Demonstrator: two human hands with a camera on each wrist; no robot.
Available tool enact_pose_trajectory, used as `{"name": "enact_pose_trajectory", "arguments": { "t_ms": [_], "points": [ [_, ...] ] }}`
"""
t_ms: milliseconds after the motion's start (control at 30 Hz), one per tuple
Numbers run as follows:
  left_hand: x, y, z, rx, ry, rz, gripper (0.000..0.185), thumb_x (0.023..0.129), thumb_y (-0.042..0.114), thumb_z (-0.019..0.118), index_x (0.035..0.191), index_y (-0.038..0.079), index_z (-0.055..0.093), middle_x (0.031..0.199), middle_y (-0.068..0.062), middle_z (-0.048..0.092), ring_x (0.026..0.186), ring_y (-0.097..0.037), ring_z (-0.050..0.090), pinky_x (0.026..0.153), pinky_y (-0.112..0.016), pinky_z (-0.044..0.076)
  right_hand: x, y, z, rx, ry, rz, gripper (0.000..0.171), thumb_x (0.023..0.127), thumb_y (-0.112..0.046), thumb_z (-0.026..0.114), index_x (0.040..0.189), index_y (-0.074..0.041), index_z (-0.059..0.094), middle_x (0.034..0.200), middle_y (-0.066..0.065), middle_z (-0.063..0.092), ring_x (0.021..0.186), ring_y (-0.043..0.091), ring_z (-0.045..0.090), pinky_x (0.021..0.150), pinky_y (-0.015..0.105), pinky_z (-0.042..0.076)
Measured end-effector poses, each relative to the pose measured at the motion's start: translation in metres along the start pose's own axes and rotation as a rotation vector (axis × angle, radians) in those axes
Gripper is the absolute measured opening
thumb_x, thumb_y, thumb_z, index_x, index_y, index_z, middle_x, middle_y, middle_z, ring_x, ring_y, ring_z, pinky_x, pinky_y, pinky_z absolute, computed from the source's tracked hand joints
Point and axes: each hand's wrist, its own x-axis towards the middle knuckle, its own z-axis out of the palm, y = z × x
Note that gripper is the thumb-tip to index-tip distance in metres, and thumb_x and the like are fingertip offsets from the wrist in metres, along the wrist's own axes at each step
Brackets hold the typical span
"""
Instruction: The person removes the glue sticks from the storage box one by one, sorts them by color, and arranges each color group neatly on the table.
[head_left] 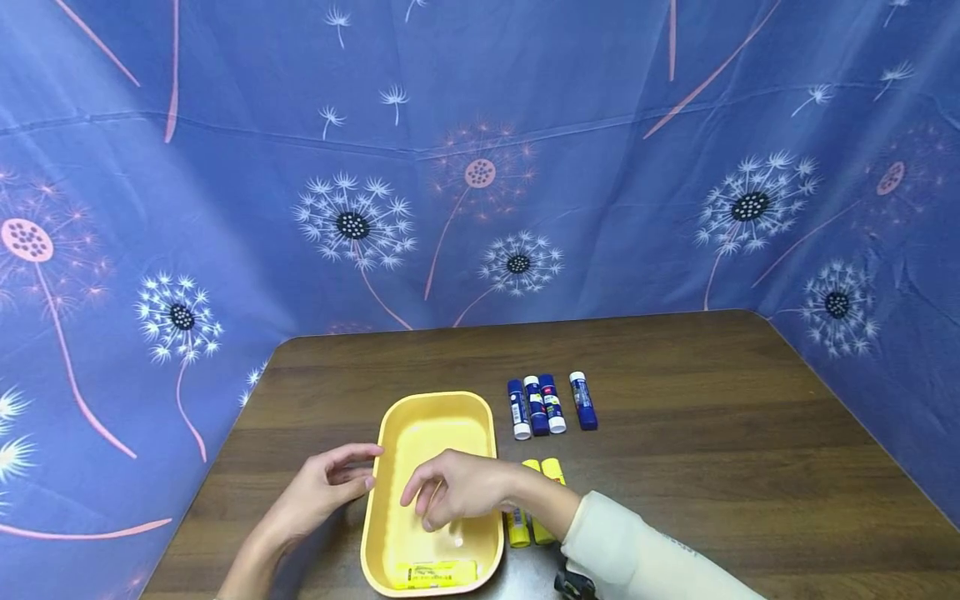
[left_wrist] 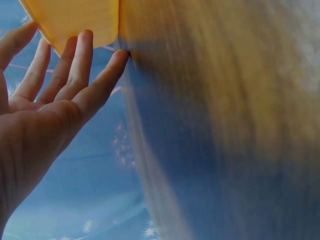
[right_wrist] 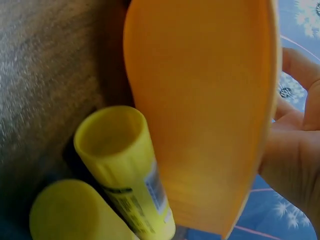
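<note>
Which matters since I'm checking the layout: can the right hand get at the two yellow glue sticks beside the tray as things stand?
Probably yes. The right hand hovers over the yellow tray, and the two yellow glue sticks lie on the table right beside its wrist, partly under the forearm, with nothing on top of them.

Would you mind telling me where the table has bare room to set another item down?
The table is bare right of the blue sticks to its far right edge, and behind the tray toward the backdrop. It is crowded around the tray, where both hands and the yellow sticks sit close together.
</note>
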Motion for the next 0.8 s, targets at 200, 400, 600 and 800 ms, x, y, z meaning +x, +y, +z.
{"name": "enact_pose_trajectory", "arguments": {
  "t_ms": [200, 400, 600, 800],
  "points": [
    [-0.001, 0.002, -0.001, -0.014, -0.008, 0.030, 0.048, 0.098, 0.013, 0.070, 0.141, -0.004, 0.056, 0.143, -0.030, 0.058, 0.118, -0.012, 0.069, 0.094, -0.020, 0.054, 0.007, 0.006, 0.009, -0.058, -0.001, 0.036, 0.034, 0.080, 0.007, 0.074, 0.113, -0.001, 0.072, 0.087, 0.000, 0.069, 0.073, 0.004, 0.065, 0.063, 0.017, 0.050],
    [-0.002, 0.004, -0.001, -0.014, -0.005, 0.017, 0.049, 0.098, 0.016, 0.071, 0.141, -0.003, 0.057, 0.143, -0.028, 0.059, 0.118, -0.013, 0.069, 0.094, -0.020, 0.054, 0.010, 0.012, 0.019, -0.084, -0.035, 0.060, 0.034, 0.078, 0.009, 0.074, 0.110, -0.001, 0.072, 0.084, 0.000, 0.069, 0.071, 0.003, 0.063, 0.065, 0.016, 0.050],
    [-0.003, 0.002, -0.002, -0.002, -0.004, 0.021, 0.049, 0.098, 0.015, 0.070, 0.141, -0.004, 0.056, 0.142, -0.030, 0.059, 0.118, -0.018, 0.070, 0.094, -0.020, 0.055, 0.011, 0.013, 0.026, -0.165, -0.079, 0.055, 0.035, 0.077, 0.011, 0.076, 0.109, -0.002, 0.073, 0.082, -0.004, 0.066, 0.070, -0.001, 0.061, 0.068, 0.014, 0.051],
    [-0.002, 0.001, -0.003, -0.019, -0.018, 0.018, 0.050, 0.099, 0.017, 0.070, 0.143, -0.002, 0.055, 0.145, -0.030, 0.057, 0.124, -0.032, 0.067, 0.095, -0.020, 0.054, 0.010, 0.011, 0.028, -0.337, -0.159, 0.032, 0.036, 0.081, 0.006, 0.078, 0.114, -0.008, 0.073, 0.082, -0.010, 0.064, 0.070, -0.005, 0.057, 0.068, 0.013, 0.051]
  ]
}}
